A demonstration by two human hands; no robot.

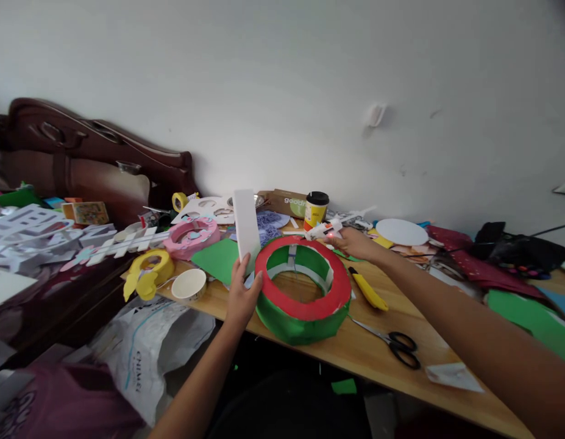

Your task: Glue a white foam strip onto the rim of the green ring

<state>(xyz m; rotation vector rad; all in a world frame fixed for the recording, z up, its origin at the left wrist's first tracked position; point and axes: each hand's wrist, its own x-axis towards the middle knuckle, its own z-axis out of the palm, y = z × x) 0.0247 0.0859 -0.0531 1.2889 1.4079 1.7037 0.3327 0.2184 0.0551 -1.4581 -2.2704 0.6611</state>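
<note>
My left hand (242,291) is closed on the lower end of a white foam strip (246,222), which stands nearly upright. Its fingers are close to the left side of a ring (286,300) with a red top and green sides. A white hot glue gun (323,230) is gripped in my right hand (353,244), just behind the ring's far edge; a small red light glows on it. The ring lies flat on the wooden table, and a narrow pale strip shows at its inner wall. Whether my left hand touches the ring, I cannot tell.
A yellow utility knife (370,290) and black-handled scissors (398,347) lie right of the ring. Behind stands a lidded paper cup (316,210). To the left are a tape roll (189,285), a yellow ring (152,268) and a pink ring (191,238). The table's front edge is close.
</note>
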